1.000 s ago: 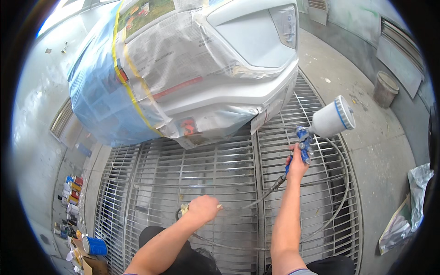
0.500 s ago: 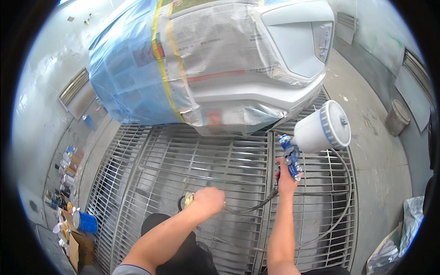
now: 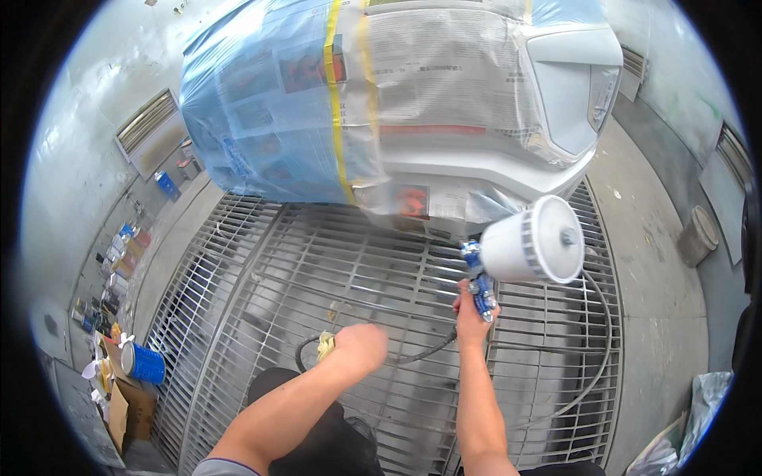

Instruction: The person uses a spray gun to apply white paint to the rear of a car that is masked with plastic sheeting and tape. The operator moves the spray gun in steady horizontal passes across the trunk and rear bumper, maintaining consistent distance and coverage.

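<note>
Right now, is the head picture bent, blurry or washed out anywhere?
Head view: the floor grating bows near the rim, which falls to black; head view again: the left wall carries pale bright patches, and the spray gun looks slightly smeared.

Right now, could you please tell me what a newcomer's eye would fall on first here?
Most likely the wrapped car at the top, with blue sheeting at left and printed paper across its middle. Then perhaps the spray gun with its big white cup, held in the right hand, right of centre over the metal grating.
</note>
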Demonstrator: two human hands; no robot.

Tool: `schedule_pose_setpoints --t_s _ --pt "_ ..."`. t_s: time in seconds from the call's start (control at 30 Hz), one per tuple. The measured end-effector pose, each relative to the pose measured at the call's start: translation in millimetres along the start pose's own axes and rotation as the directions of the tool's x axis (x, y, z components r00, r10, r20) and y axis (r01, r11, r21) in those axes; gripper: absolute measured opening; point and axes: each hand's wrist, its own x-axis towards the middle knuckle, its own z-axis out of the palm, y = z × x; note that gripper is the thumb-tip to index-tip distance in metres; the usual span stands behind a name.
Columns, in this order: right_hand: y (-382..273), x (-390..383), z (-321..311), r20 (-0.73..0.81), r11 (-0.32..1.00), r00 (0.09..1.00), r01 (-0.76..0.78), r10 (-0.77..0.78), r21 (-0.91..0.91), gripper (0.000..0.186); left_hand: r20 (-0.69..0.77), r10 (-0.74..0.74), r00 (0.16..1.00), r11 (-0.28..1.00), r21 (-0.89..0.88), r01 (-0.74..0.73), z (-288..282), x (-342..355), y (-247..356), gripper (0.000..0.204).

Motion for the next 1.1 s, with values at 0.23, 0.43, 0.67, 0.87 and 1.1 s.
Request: schedule_pose_setpoints --t_s 0.23,0.43,0.67,0.87,1.1 --pt "-20 0 52 0.34 0.979 0.934 0.159 -0.108 -0.125 0.014 0.049 0.007 0.999 0.997 -0.08 -0.003 5 -7 -11 0.026" --pt "-69 14 56 0.216 0.972 0.973 0.125 -0.081 -0.201 0.02 0.003 0.033 0.999 0.987 -0.155 -0.032 1 -8 -22 0.026" --pt "-100 9 59 0.31 0.919 0.936 -0.031 0.165 -0.394 0.011 0.189 0.223 0.956 0.973 -0.107 -0.206 8 11 -4 0.031" --pt "-149 23 79 0.251 0.957 0.964 0.147 -0.082 -0.252 0.019 0.239 0.233 0.943 0.968 -0.146 -0.202 -1 27 -6 0.033" --pt "-169 29 96 0.213 0.91 0.971 0.182 -0.107 -0.373 0.026 0.282 0.236 0.93 0.962 -0.201 -0.183 1 44 -9 0.038"
